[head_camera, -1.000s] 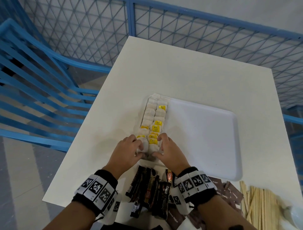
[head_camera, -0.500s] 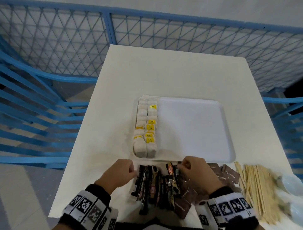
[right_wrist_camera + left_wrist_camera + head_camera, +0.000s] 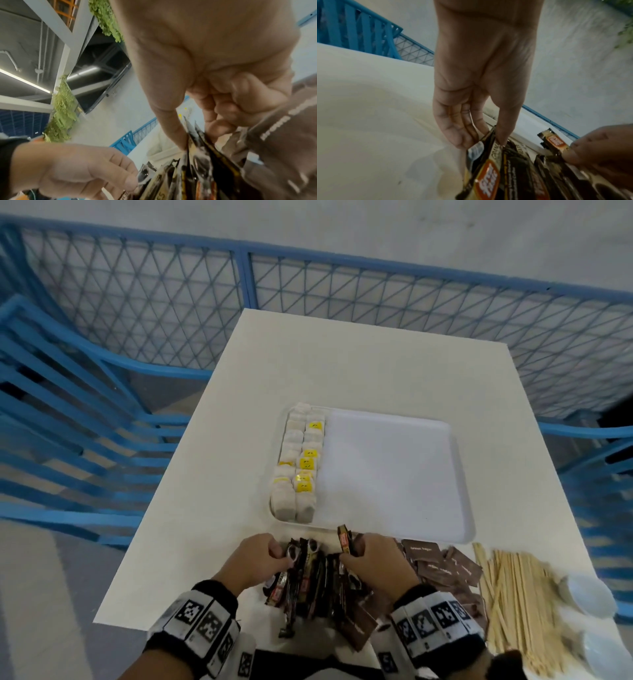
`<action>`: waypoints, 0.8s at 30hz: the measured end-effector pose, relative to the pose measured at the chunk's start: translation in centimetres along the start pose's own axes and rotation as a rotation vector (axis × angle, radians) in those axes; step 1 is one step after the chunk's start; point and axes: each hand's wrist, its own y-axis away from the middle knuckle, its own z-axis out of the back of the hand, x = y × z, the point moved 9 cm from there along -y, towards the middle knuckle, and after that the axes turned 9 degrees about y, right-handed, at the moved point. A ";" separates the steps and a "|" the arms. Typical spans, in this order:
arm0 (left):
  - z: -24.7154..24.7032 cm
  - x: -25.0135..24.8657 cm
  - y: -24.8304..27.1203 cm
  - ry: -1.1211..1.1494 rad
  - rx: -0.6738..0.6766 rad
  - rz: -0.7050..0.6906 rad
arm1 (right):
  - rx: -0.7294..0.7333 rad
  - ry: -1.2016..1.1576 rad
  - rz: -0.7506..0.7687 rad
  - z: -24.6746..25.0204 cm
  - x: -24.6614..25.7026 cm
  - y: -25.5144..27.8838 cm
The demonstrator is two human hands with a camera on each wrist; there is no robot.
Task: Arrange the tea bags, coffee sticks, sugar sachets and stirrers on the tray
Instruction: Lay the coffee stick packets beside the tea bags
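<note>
The white tray (image 3: 394,474) holds two rows of tea bags (image 3: 299,463) along its left side. In front of it lies a pile of dark coffee sticks (image 3: 311,580). My left hand (image 3: 260,556) pinches the top end of a coffee stick (image 3: 486,169) at the pile's left edge. On the pile's right, my right hand (image 3: 370,556) pinches the ends of coffee sticks (image 3: 197,152), one (image 3: 345,539) sticking up near the tray's front rim. Brown sugar sachets (image 3: 442,563) and wooden stirrers (image 3: 513,604) lie to the right.
The white table (image 3: 342,364) is fenced by blue mesh railing (image 3: 239,296) at the back and both sides. Two white cups (image 3: 589,597) stand at the near right corner beside the stirrers.
Both hands have drawn back from the tea bags on the tray to the coffee stick pile and taken hold of sticks at its two sides. The head view has shifted.
</note>
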 end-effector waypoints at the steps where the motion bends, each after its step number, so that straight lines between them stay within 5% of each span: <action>1: 0.2 -0.1 0.2 0.012 -0.034 -0.012 | -0.026 -0.027 -0.006 0.5 -0.2 0.2; 12: 2.9 -1.5 2.9 0.334 -0.201 -0.042 | -0.205 -0.396 -0.031 3.7 -3.6 0.8; 18: 3.1 -6.2 4.8 0.645 -0.142 -0.135 | -0.076 -0.777 0.146 5.3 1.4 2.0; 24: 1.1 -9.6 6.3 0.700 -0.075 -0.199 | -0.041 -0.905 0.232 5.2 5.5 1.9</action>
